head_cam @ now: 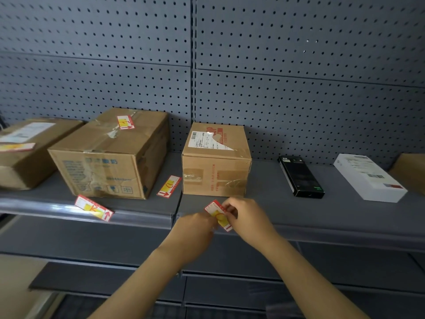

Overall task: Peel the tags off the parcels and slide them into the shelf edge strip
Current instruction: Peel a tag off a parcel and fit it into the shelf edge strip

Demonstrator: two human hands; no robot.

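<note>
Both hands hold one red, white and yellow tag (pixel 217 214) at the shelf's front edge strip (pixel 322 229), just in front of the small brown parcel (pixel 216 162). My left hand (pixel 195 231) pinches its lower left side and my right hand (pixel 247 217) pinches its right side. Another tag (pixel 94 207) sits tilted on the clear edge strip (pixel 46 208) at the left. A third tag (pixel 169 186) lies loose on the shelf between the parcels. A fourth tag (pixel 125 122) is stuck on top of the large parcel (pixel 110 157).
A third parcel (pixel 25 153) at the far left carries a tag (pixel 16 147) on top. A black box (pixel 300 176), a white box (pixel 368 177) and a brown parcel corner (pixel 411 173) lie on the right shelf (pixel 264 203). Grey pegboard (pixel 299 77) backs the shelf.
</note>
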